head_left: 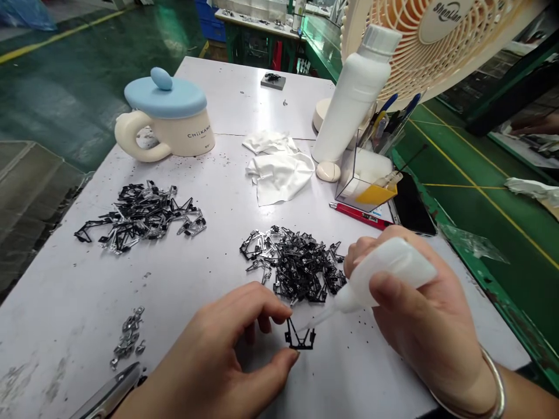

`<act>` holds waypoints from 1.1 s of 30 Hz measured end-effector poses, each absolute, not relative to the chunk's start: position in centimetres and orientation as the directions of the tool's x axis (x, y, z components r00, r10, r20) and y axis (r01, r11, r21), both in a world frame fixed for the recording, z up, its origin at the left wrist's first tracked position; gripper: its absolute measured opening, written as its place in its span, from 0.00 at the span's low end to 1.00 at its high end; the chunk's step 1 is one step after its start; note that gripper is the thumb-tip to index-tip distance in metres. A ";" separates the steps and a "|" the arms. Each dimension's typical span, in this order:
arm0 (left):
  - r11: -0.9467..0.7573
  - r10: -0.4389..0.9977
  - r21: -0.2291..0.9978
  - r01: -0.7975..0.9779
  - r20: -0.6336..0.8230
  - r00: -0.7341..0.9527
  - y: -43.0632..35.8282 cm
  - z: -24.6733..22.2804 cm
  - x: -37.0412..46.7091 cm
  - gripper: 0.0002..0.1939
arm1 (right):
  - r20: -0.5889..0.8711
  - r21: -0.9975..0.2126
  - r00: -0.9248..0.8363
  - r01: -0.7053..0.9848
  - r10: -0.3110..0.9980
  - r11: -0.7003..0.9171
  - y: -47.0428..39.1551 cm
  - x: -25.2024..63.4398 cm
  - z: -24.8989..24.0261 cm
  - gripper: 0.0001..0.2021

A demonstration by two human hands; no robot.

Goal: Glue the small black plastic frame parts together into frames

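Note:
Between the thumb and fingertips of my left hand [236,343] a small black trapezoid-shaped frame piece [301,343] is pinched just over the white table [209,273]. My right hand [419,314] grips a translucent white squeeze bottle [388,273], tilted with its thin nozzle pointing down-left. The nozzle tip is at the black piece; whether they touch I cannot tell. Just behind both hands lies a pile of similar black pieces [301,262]. A second pile of black and silvery pieces [144,215] is further left.
Small silver metal parts [128,337] and a metal-handled tool [109,393] lie at the left front. Behind are a blue-lidded mug [174,131], white cloths [282,174], a tall white bottle [356,93], a clear pen box [367,180], a red cutter [362,216], a phone [413,203] and a fan [437,46].

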State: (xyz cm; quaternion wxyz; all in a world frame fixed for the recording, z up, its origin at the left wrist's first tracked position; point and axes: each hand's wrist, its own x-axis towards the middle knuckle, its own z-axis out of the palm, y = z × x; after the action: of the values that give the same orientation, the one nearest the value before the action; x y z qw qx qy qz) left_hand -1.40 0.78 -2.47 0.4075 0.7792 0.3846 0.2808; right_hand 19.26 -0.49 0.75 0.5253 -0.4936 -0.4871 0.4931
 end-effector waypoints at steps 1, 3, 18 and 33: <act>-0.372 0.828 0.851 0.372 0.123 0.547 0.8 -2.4 -1.4 0.13 | 0.024 -0.999 0.032 -0.035 0.999 0.026 -0.5 19.3 0.7 0.09; -0.363 0.830 0.851 0.380 0.110 0.548 0.8 -2.4 -1.4 0.13 | 0.030 -0.999 0.025 -0.037 0.999 0.031 -0.5 19.3 0.7 0.09; -0.343 0.833 0.856 0.386 0.088 0.547 0.7 -2.2 -1.4 0.11 | 0.038 -0.999 0.035 0.003 0.999 0.038 -0.5 19.3 0.9 0.10; -0.347 0.826 0.858 0.380 0.087 0.557 0.8 -2.4 -1.3 0.13 | 0.034 -0.999 0.073 0.034 0.997 0.031 -0.7 19.2 1.0 0.11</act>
State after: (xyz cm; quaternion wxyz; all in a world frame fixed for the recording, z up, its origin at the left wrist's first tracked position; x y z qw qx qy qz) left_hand -1.32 0.79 -2.41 0.4193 0.7762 0.3885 0.2660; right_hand 19.24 -0.65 1.01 0.5180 -0.5180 -0.4973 0.4647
